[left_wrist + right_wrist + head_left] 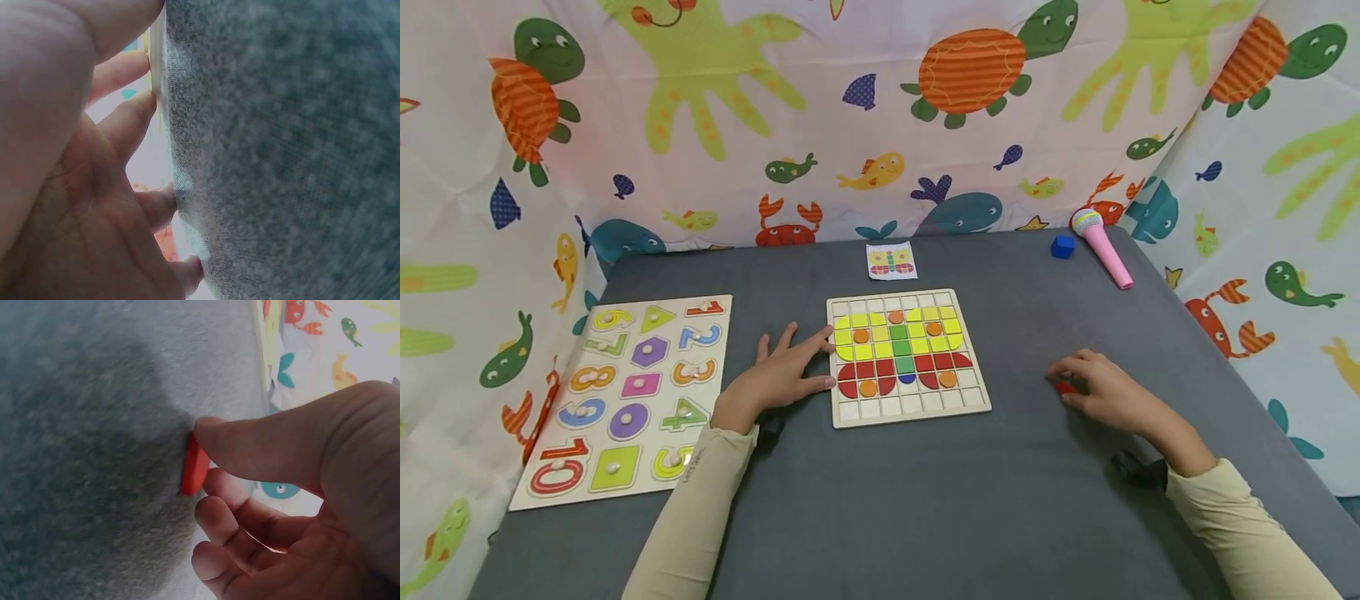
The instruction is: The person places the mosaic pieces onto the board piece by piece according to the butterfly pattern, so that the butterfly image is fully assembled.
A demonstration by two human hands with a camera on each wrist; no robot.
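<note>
A wooden grid board lies in the middle of the table, its yellow, red, green, orange and blue pieces forming a butterfly. My left hand has its fingers spread, with the thumb and a fingertip touching the board's left edge. In the left wrist view, fingertips meet the board's edge and others rest on the cloth. Right of the board, my right hand pinches a small flat red piece between thumb and index finger, close to the grey cloth. The other fingers curl loosely beside it.
A number-and-shape puzzle board lies at the left, partly under the left forearm. A small butterfly picture card is behind the grid board. At the back right are a blue cube and a pink toy microphone. Printed curtains surround the table.
</note>
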